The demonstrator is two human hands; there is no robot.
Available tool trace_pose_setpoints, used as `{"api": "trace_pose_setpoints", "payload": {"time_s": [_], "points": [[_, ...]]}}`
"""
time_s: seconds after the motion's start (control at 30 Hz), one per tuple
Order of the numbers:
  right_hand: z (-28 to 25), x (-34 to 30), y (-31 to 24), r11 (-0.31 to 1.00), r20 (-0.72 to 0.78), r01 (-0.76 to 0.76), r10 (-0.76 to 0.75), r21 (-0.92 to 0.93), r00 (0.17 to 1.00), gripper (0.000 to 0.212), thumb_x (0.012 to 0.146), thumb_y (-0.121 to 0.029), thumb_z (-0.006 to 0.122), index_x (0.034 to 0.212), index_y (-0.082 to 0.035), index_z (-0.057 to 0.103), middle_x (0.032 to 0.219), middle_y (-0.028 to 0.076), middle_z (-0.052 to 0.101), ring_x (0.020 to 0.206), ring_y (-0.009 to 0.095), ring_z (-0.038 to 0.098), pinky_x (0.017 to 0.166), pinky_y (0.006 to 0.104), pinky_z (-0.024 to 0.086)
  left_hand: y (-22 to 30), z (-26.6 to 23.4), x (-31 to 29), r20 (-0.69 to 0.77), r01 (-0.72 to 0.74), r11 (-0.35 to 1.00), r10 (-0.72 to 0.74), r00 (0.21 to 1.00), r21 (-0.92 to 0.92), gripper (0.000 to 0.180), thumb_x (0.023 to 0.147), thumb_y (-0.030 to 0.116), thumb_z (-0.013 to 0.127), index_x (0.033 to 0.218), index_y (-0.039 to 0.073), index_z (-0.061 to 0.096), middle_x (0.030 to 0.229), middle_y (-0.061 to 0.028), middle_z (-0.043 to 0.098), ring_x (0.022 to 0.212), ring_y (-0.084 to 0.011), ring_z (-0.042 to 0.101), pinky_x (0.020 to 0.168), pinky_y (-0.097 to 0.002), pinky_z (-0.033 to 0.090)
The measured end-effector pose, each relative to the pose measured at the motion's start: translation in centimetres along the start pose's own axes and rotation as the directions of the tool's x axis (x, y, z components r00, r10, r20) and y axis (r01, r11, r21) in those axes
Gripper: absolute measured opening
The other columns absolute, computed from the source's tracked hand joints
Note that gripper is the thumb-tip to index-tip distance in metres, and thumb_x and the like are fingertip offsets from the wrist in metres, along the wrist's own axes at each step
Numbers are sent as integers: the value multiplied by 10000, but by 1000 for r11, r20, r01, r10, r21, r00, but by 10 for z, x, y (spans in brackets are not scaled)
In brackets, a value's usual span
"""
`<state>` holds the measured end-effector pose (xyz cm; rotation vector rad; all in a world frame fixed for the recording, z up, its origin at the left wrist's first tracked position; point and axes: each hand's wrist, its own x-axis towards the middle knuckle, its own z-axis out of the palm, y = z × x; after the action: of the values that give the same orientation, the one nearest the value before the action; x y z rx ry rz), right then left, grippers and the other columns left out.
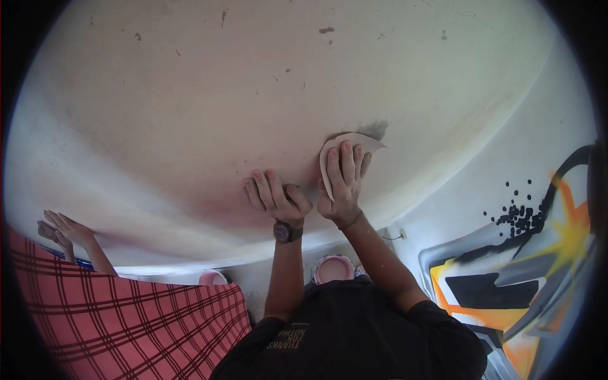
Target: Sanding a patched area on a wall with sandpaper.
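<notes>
Black cloth of a person's short-sleeved shirt (354, 335) is filling the near edge. Beyond it, the right hand (344, 177) is grasping a pale, thin, paper-like sheet (364, 140), pressing it against a broad off-white wall (190, 95); the sheet's rim is curling, its right corner standing free just beside a dark grey smudge (378, 129). The left hand (277, 195), wearing a dark round wristwatch (288, 232), is lying unclenched on the wall, fingers slightly parted, with a gap of bare wall separating it from the sheet. Wide open surface is stretching away on the far side and leftward. Well apart on the left, another person's hands (71, 229) are showing above red plaid cloth (126, 323). Rightward, the wall is ending before a multicoloured painted wall (494, 291). A round pink bucket (334, 268) is standing between the forearms.
</notes>
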<state>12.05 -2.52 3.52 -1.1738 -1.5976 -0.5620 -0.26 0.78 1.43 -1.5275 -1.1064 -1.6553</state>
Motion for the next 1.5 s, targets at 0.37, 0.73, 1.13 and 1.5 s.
{"api": "trace_pose_setpoints", "payload": {"time_s": [0.37, 0.73, 1.13, 1.5], "points": [[2, -24, 8, 996, 86, -82, 84, -21, 993, 606, 881, -216, 482, 1418, 46, 381, 1523, 257, 255, 1436, 467, 109, 1125, 618, 34, -1, -2, -2, -2, 12, 1000, -12, 1000, -21, 455, 880, 185, 454, 1282, -7, 545, 1424, -176, 448, 1380, -367, 301, 1132, -537, 218], [3, -30, 7, 984, 32, -176, 177, -38, 984, 713, 837, -376, 612, 1399, 22, 425, 1509, 257, 285, 1435, 443, 147, 1138, 594, 59, 2, 1, -3, -10, -3, 999, 3, 1000, -36, 449, 906, 219, 439, 1287, 12, 557, 1424, -156, 453, 1374, -352, 317, 1136, -525, 214], [1, 24, 2, 987, -93, -113, 103, -117, 990, 743, 937, -432, 427, 1453, 78, 265, 1535, 293, 176, 1430, 493, 70, 1117, 629, 11, 2, 2, -4, -9, -7, 999, 7, 1000, -38, 451, 920, 231, 427, 1294, 14, 554, 1439, -144, 438, 1376, -348, 310, 1134, -526, 219], [14, 1, 9, 983, -120, -75, 55, -168, 991, 731, 940, -430, 402, 1455, 73, 271, 1529, 292, 198, 1431, 483, 92, 1124, 618, 19, 5, -2, -3, 4, -1, 999, 2, 1000, -45, 453, 909, 215, 429, 1292, 6, 554, 1434, -150, 444, 1375, -353, 314, 1135, -525, 219]]}}
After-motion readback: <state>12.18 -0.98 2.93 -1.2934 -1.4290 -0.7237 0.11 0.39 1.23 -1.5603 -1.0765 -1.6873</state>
